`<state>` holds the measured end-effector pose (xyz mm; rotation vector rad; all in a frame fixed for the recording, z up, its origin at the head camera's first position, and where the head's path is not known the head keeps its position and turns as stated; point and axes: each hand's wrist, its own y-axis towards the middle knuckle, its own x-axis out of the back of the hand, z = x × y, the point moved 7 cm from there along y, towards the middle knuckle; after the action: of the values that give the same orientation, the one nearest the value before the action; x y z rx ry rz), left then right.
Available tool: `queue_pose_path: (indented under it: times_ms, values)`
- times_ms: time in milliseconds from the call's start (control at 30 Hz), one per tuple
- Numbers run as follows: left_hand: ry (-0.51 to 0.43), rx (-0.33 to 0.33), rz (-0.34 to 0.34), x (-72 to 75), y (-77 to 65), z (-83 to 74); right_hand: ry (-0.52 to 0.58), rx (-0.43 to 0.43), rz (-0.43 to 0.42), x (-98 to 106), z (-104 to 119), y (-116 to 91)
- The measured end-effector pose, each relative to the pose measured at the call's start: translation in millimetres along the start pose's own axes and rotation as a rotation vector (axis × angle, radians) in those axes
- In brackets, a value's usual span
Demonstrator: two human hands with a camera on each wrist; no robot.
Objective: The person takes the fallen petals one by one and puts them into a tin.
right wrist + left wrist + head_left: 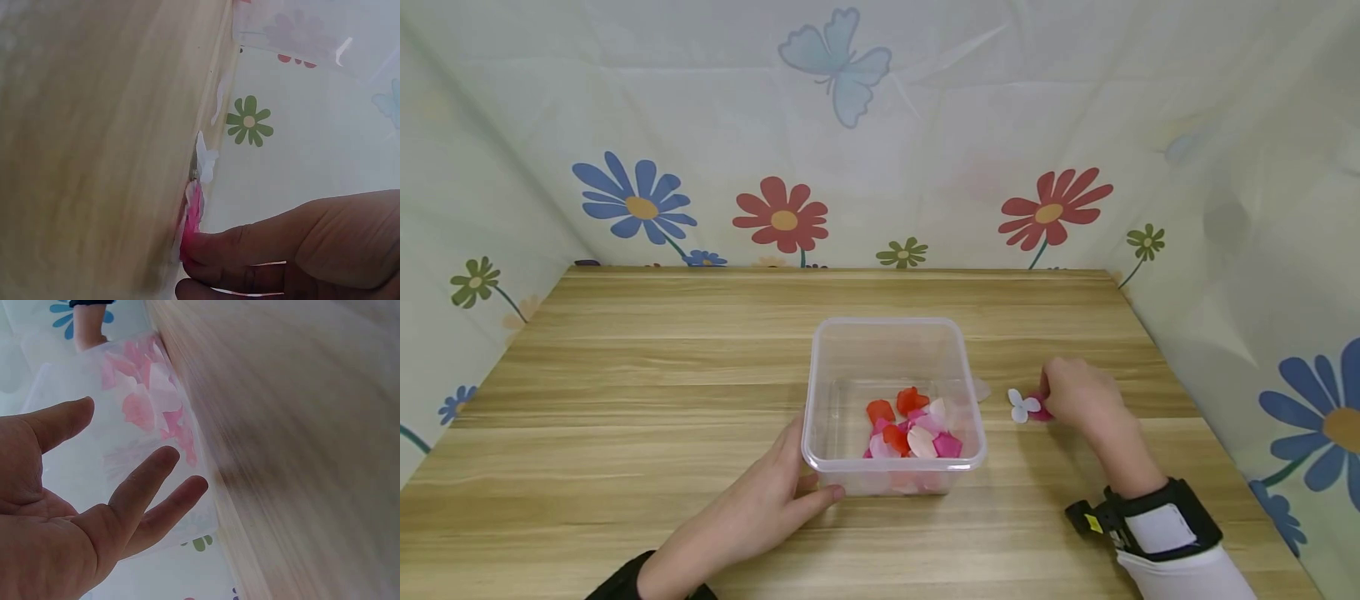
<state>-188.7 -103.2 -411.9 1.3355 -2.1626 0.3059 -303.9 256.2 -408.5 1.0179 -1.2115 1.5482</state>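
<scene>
A clear plastic box (891, 463) stands on the table with red, pink, magenta and cream petals (917, 433) gathered toward its near right part. My left hand (763, 496) rests against the box's near left corner, its thumb along the front wall. The left wrist view shows the fingers (147, 478) of that hand spread and fairly straight beside the clear wall. To the right of the box, my right hand (1086, 400) pinches a magenta petal (192, 215) between thumb and fingers, low at the tabletop. A small white flower (1021, 406) lies touching this petal.
A pale translucent petal (981, 389) lies just beside the box's right wall. The wood-grain table (662, 358) meets a hanging cloth (910, 142) printed with flowers and a butterfly at the back and both sides. A wrist camera strap (1165, 525) sits on the right forearm.
</scene>
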Motion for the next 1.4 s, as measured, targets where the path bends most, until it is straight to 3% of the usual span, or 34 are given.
queue_pose_path:
  times_ms: [300,633,1233,1400]
  values:
    - [0.007,0.002,0.001,-0.1,-0.5,0.7,0.054,0.001,0.004,4.2,-0.6,-1.5]
    - [0.039,-0.005,0.000,0.4,-0.7,0.5,0.123,0.044,-0.076,15.1,4.6,-4.0]
    - [0.039,0.000,0.002,-0.2,0.0,0.5,0.139,0.080,-0.129,22.2,7.5,-4.4]
    - [0.037,0.000,0.003,-0.1,0.2,0.6,0.149,0.049,-0.151,26.1,5.6,-6.2]
